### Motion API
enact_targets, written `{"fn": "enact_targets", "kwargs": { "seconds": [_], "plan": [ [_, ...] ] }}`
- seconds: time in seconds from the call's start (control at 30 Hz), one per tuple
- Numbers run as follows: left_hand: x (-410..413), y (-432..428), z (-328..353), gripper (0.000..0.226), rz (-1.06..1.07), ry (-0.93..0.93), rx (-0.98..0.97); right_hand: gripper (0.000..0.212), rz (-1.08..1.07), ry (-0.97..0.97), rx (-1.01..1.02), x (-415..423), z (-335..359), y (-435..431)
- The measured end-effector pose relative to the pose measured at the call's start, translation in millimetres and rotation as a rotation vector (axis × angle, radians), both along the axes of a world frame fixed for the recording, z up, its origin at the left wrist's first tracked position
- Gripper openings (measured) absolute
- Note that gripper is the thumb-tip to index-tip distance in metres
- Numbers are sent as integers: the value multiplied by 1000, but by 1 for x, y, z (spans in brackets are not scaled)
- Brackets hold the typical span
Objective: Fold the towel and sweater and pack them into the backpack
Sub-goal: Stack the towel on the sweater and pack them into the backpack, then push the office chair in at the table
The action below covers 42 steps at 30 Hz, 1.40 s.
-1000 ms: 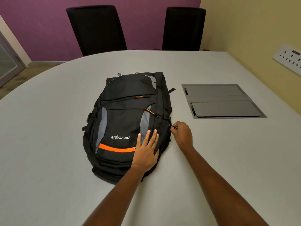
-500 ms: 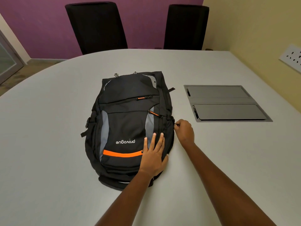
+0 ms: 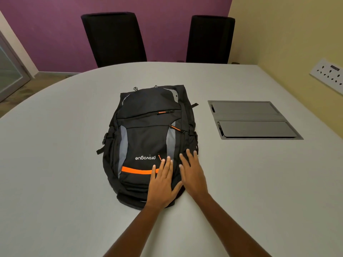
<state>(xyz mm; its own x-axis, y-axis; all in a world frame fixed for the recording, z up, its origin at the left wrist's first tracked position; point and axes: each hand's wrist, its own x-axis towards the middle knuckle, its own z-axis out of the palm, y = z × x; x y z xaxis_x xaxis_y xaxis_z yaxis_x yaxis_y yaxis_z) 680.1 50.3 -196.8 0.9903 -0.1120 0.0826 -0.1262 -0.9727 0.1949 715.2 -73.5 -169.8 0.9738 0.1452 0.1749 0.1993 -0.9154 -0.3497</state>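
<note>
Forearms (image 3: pixel 130 234) reaching in from the near edge, left grip (image 3: pixel 161 184) and right grip (image 3: pixel 194 175) both released, laid flat on the near right corner of the backpack (image 3: pixel 148 127), lying front-up on the surface (image 3: pixel 55 164), its inside hidden

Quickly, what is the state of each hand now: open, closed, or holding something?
Left hand: open, fingers straight, resting flat on the backpack.
Right hand: open, also flat on the backpack, holding nothing.
</note>
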Motion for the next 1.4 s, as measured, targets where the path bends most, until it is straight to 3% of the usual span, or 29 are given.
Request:
{"fn": "enact_targets", "kwargs": {
  "seconds": [0.17,0.57,0.83,0.97,1.1,1.2,1.33,1.4],
  "plan": [
    [-30,19,-7,65,14,30,-8,73,11,32,-80,-37,-13,3],
    [-96,34,-9,64,153,40,-75,55,-5,82,1,-115,-7,22],
    [-141,53,-16,65,15,-129,-61,54,-195,35,-114,-178,-20,43],
    [-166,70,-20,66,-60,-81,-43,54,-282,50,-127,-214,-18,60],
    [-191,82,-14,73,-159,81,-32,55,-344,100,-84,-247,-13,78],
    [-206,86,-9,81,-228,49,-27,55,-390,94,-78,-271,-4,88],
    [-229,86,-7,74,-336,37,6,55,-449,24,-203,-300,-4,90],
    [-243,78,11,85,-311,56,68,55,-488,1,-254,-315,-4,85]
  ]
}}
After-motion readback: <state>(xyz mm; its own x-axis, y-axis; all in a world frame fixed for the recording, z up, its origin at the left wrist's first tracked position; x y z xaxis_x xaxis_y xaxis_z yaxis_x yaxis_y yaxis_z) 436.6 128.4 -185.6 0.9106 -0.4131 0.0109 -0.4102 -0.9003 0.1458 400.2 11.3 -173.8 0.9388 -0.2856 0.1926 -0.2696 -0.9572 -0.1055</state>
